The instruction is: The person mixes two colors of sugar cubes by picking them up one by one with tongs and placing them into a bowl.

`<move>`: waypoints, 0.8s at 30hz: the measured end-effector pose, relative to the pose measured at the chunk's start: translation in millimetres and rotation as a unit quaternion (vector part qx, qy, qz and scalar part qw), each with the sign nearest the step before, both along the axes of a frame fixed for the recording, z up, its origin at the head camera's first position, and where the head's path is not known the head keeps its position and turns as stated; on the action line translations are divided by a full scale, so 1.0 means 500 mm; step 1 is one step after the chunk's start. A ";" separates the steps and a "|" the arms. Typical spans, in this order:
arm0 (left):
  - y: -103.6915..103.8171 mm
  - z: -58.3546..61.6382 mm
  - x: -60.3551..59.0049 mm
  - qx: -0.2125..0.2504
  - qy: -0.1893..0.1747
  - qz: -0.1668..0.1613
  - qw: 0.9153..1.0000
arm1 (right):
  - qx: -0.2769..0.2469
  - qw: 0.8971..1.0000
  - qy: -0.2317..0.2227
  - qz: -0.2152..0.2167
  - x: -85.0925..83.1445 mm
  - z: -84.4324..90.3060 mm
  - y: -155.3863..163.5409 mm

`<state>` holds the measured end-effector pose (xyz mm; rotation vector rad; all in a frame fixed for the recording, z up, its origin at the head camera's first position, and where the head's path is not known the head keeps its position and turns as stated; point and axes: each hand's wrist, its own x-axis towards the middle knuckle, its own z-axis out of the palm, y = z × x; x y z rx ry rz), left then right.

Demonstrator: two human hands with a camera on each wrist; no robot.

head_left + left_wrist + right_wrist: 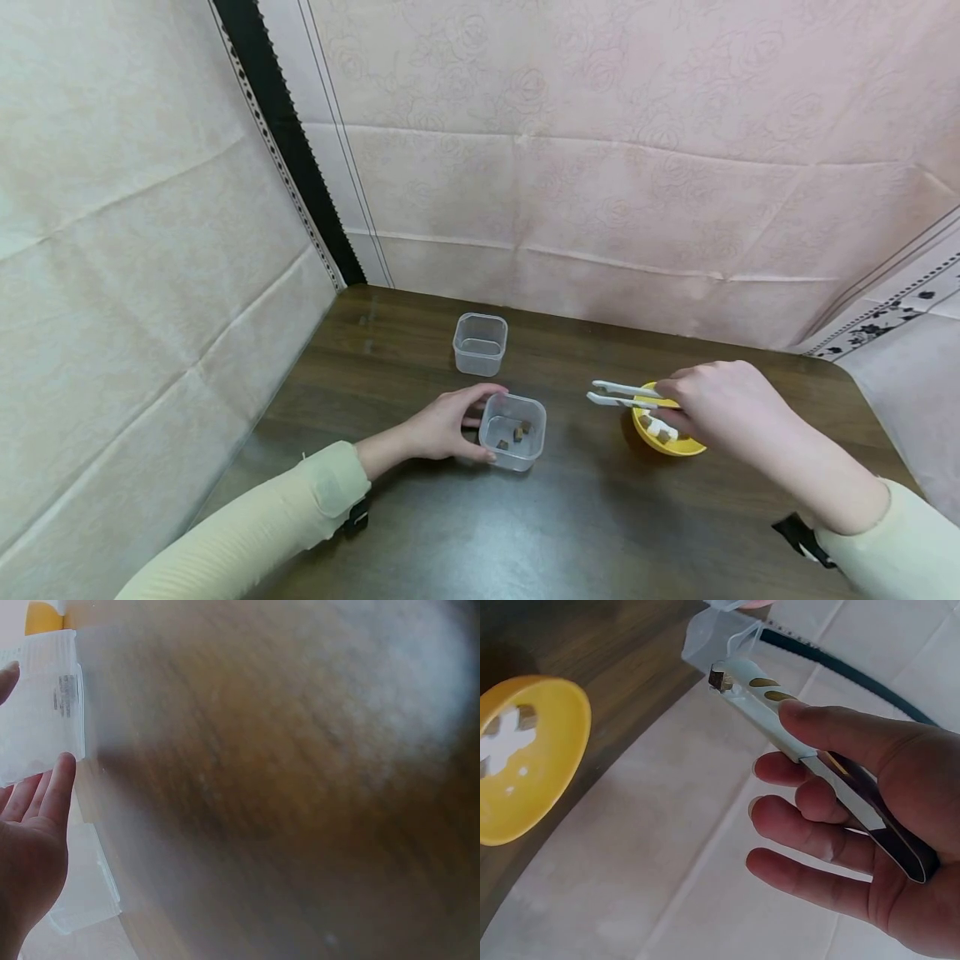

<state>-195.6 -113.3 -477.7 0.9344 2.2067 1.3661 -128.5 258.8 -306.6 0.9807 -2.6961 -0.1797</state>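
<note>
My left hand grips a clear plastic box from its left side, thumb near the front and fingers at the back. Several small brown cubes lie on the bottom of that box. My right hand pinches a pair of white and dark tweezers between thumb and fingers, tips pointing left toward the box. Between the tips sits one brown cube. Below the right hand stands a yellow bowl with white and brown pieces in it, partly hidden by the hand.
A second clear plastic box stands behind the first, farther back on the dark wooden table. Patterned cloth hangs along the table's back and left sides.
</note>
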 end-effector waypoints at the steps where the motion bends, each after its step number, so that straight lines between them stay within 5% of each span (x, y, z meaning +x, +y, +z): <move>1: 0.000 0.000 0.000 0.001 0.000 0.000 1.000 | 0.001 1.000 -0.003 -0.007 0.000 0.000 0.006; 24: 0.001 0.003 0.001 -0.011 -0.003 0.007 1.000 | 0.018 0.989 -0.082 -0.120 -0.012 -0.042 0.130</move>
